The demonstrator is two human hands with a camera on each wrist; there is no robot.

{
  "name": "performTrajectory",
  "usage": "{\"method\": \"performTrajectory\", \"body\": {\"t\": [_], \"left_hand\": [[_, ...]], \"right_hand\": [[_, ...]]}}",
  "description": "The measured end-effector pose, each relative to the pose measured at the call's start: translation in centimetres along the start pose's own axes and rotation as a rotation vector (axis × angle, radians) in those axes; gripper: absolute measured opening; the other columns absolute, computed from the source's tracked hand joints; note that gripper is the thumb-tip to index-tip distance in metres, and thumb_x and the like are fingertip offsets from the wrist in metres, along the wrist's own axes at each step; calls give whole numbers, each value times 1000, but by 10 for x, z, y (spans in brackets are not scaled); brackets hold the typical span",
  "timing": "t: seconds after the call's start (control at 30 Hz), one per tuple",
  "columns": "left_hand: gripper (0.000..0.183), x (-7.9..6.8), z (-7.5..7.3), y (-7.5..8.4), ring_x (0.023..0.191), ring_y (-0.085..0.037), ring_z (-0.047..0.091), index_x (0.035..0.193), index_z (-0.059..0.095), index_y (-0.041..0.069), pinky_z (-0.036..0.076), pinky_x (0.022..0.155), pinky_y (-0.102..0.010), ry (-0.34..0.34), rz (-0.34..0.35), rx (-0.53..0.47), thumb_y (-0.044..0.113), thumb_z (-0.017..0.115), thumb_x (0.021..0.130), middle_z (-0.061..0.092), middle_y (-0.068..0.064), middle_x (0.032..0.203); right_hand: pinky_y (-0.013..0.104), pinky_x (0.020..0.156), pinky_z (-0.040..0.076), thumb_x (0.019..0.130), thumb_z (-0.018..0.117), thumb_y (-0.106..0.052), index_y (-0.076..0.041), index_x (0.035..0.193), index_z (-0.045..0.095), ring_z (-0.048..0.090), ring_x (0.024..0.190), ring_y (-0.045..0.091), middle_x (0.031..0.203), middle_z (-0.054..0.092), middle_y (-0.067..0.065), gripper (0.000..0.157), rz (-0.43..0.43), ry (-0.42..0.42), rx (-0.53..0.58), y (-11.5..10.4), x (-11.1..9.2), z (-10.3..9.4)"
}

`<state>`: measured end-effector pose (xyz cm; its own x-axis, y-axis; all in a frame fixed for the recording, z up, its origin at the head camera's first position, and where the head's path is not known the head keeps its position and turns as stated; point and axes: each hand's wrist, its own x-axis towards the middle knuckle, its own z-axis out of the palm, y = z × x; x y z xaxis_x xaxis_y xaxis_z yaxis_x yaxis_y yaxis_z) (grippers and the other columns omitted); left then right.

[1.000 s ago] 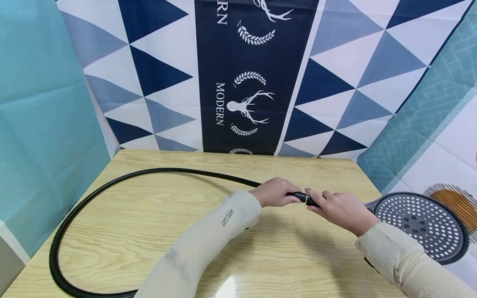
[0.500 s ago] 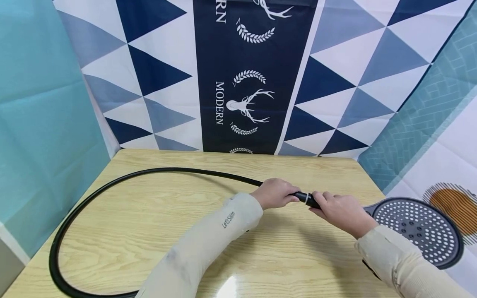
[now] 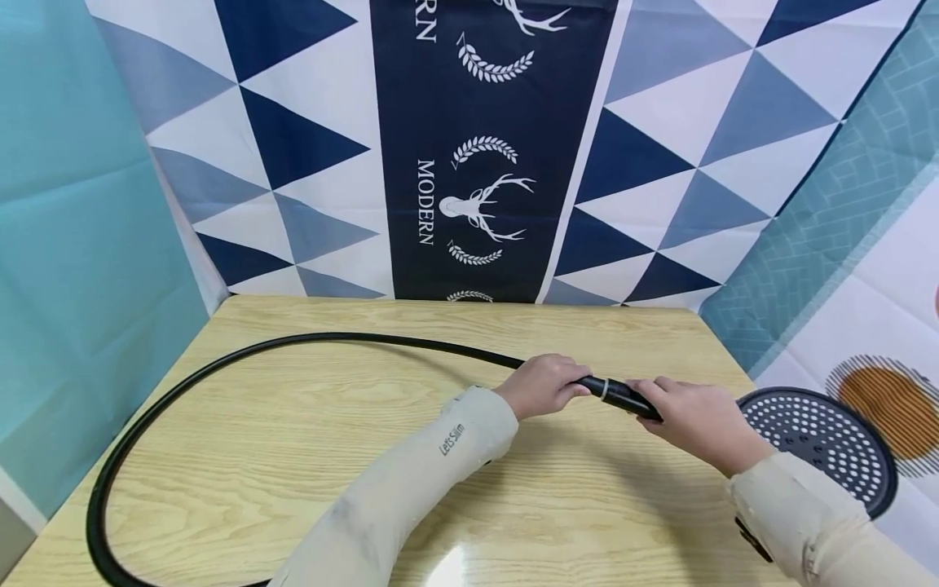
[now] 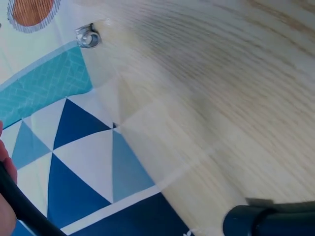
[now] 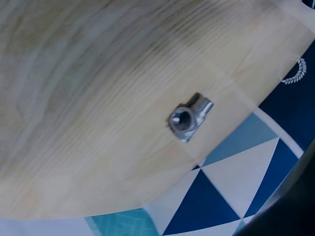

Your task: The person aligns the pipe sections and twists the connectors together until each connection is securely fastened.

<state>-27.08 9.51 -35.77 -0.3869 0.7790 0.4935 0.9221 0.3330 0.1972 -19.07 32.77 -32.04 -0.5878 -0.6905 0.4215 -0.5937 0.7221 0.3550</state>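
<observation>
Curled round the end of a black hose (image 3: 411, 342), my left hand (image 3: 544, 386) sits just left of a pale ring (image 3: 605, 388) at the joint. My right hand (image 3: 700, 420) grips the black handle on the other side of this joint. Beyond that hand, partly hidden by hand and sleeve, is a dark shower head (image 3: 814, 436) with a round face full of white dots. In the left wrist view, a black tube (image 4: 24, 209) crosses the lower left corner.
The hose loops across the left of the wooden table (image 3: 352, 456). A chrome pipe fitting (image 5: 189, 118) lies on wood near an edge in both wrist views. Patterned cloth (image 3: 315, 171) hangs behind the table, with teal cloth (image 3: 81, 228) at left.
My right hand has shifted right, away from the joint, baring more of the black handle. The left hand keeps its hold on the hose. The view has turned slightly.
</observation>
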Motion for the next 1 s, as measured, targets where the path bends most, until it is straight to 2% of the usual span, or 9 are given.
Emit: {"method": "performTrajectory", "body": {"t": [0.1, 0.2, 0.3, 0.37, 0.47, 0.57, 0.6, 0.77, 1.0], "left_hand": [[19, 0, 1, -2, 70, -10, 51, 103, 68, 8, 41, 71, -18, -6, -14, -7, 23, 60, 96, 62, 0, 79], [20, 2, 2, -4, 71, -9, 52, 105, 69, 8, 42, 72, -19, -13, -15, -7, 24, 60, 96, 63, 0, 81], [19, 4, 2, -3, 71, -9, 52, 101, 68, 10, 42, 73, -20, -44, -21, 12, 25, 60, 95, 62, 1, 80], [19, 6, 3, -1, 71, -8, 52, 101, 68, 11, 42, 73, -20, -86, -38, 48, 27, 59, 95, 61, 3, 79], [20, 7, 7, 2, 70, -7, 52, 101, 67, 14, 43, 72, -21, -167, -95, 98, 30, 57, 96, 61, 5, 79], [20, 6, 15, 5, 71, -6, 54, 101, 65, 19, 45, 67, -21, -248, -192, 157, 35, 54, 96, 61, 7, 80], [19, 5, 18, 6, 70, -6, 55, 99, 64, 20, 45, 65, -21, -268, -227, 176, 36, 53, 96, 61, 8, 79], [20, 1, 28, 11, 68, -5, 58, 92, 62, 23, 47, 58, -23, -316, -351, 273, 41, 53, 95, 62, 12, 76], [16, 8, 33, 25, 76, -4, 60, 94, 71, 27, 48, 62, -23, -414, -523, 267, 39, 60, 93, 68, 12, 86]], "right_hand": [[31, 39, 38, 74, 79, -30, -6, 97, 64, 54, 48, 15, 70, 62, 4, 36, 52, -26, 2, 4, -9, -4], [32, 37, 37, 94, 52, -52, -4, 95, 64, 54, 48, 17, 69, 61, 5, 49, 73, 10, -1, 6, -19, -4], [32, 35, 34, 96, 11, -61, -4, 96, 64, 53, 46, 19, 68, 59, 6, 78, 68, 42, -2, 6, -25, 1], [31, 34, 32, 96, 11, -61, -4, 96, 63, 51, 45, 17, 67, 57, 5, 77, 76, 37, -2, 4, -28, 5], [32, 34, 32, 91, 57, -53, -4, 95, 62, 49, 44, 17, 66, 55, 5, 50, 111, 11, -2, -1, -31, 10], [34, 35, 34, 63, 88, -27, -3, 92, 61, 50, 44, 17, 65, 55, 5, 46, 149, -41, -8, -9, -32, 15], [35, 35, 36, 53, 91, -19, -3, 92, 61, 50, 45, 18, 66, 55, 6, 52, 164, -63, -5, -12, -32, 16], [37, 39, 42, 58, 90, -18, 0, 93, 58, 56, 49, 21, 72, 61, 11, 50, 239, -199, 13, -23, -28, 22], [36, 39, 39, 65, 86, -15, -4, 93, 55, 52, 50, 18, 73, 59, 7, 44, 294, -313, 55, -30, -32, 35]]}}
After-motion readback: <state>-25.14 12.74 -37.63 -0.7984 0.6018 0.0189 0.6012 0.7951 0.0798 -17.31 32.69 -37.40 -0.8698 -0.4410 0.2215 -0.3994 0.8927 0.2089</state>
